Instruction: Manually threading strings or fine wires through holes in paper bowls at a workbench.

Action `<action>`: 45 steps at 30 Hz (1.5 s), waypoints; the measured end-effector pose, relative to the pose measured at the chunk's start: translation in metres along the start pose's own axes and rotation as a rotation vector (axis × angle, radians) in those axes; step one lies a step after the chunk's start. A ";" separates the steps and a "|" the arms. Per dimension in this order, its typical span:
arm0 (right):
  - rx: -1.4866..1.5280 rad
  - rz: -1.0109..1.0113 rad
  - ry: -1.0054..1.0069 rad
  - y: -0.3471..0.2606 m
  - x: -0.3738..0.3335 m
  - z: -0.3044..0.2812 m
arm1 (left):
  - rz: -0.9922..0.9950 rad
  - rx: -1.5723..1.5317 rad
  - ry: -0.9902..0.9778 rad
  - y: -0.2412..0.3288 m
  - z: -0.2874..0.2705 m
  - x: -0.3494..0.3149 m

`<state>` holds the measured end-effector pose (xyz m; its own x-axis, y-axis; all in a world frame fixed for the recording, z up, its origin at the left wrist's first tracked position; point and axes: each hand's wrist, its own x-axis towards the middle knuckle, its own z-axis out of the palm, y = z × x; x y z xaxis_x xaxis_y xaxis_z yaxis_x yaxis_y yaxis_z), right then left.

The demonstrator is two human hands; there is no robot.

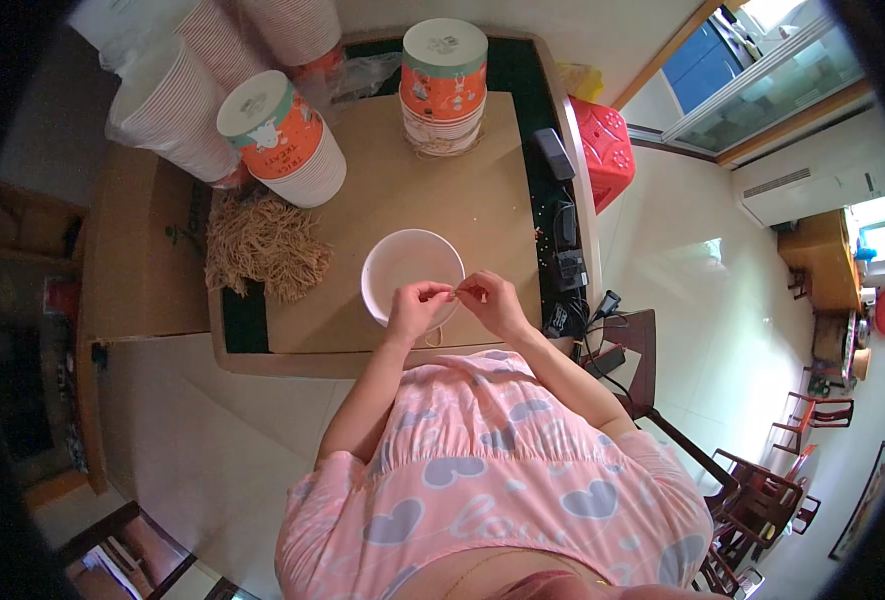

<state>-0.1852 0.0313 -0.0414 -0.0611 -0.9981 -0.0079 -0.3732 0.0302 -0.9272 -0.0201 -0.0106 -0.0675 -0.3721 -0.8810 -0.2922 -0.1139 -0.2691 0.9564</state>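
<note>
White bucket (402, 262) mouth-up near surface (287, 365) front edge; bare cardboard (507, 250) to its right. Left hand (416, 308) and right hand (492, 304) meet over its rim, pinching thin string (441, 335). Upside-down nested bucket stack (443, 92) behind.

Daylight is strongest on the right, where the far window (884, 240) burns out to white and the pale floor (702, 300) throws back patches of glare, while the dark furniture (22, 390) on the left sinks into murky shadow. The brown board (507, 200) gets even, moderate light, with soft shading inside the white bucket (412, 258). The fisheye lens curves straight edges toward black margins at both sides; the centre looks fairly sharp, though the fine detail between the fingers (430, 290) is too small to read.
</note>
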 end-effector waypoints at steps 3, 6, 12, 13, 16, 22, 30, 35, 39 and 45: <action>-0.034 -0.016 -0.001 -0.002 0.001 0.000 | 0.042 0.104 -0.007 0.001 0.001 0.000; -0.108 -0.030 0.006 -0.001 0.001 0.001 | 0.028 0.206 0.004 0.010 0.003 -0.003; -0.138 -0.005 -0.014 -0.008 0.000 0.000 | 0.046 0.291 0.063 0.018 0.004 -0.005; -0.137 -0.005 -0.015 -0.013 -0.001 0.000 | 0.044 0.291 0.064 0.017 0.003 -0.005; -0.231 -0.068 -0.017 -0.018 -0.003 -0.001 | 0.098 0.247 0.116 0.011 -0.001 -0.004; -0.316 -0.132 -0.027 -0.018 -0.002 0.003 | 0.116 0.242 0.076 0.009 -0.005 -0.006; -0.307 -0.182 -0.026 -0.009 0.000 0.009 | 0.101 0.208 0.075 0.010 -0.008 -0.011; -0.293 -0.177 -0.041 -0.010 -0.001 0.007 | 0.097 0.172 0.063 0.006 -0.007 -0.011; -0.252 -0.170 -0.045 -0.011 -0.002 0.005 | 0.092 0.179 0.061 0.000 -0.006 -0.010; -0.285 -0.190 -0.029 -0.008 -0.005 0.006 | 0.119 0.165 0.058 -0.006 -0.004 -0.009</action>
<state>-0.1759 0.0355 -0.0362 0.0592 -0.9883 0.1406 -0.6196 -0.1468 -0.7710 -0.0126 -0.0028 -0.0702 -0.3386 -0.9251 -0.1721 -0.2237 -0.0985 0.9697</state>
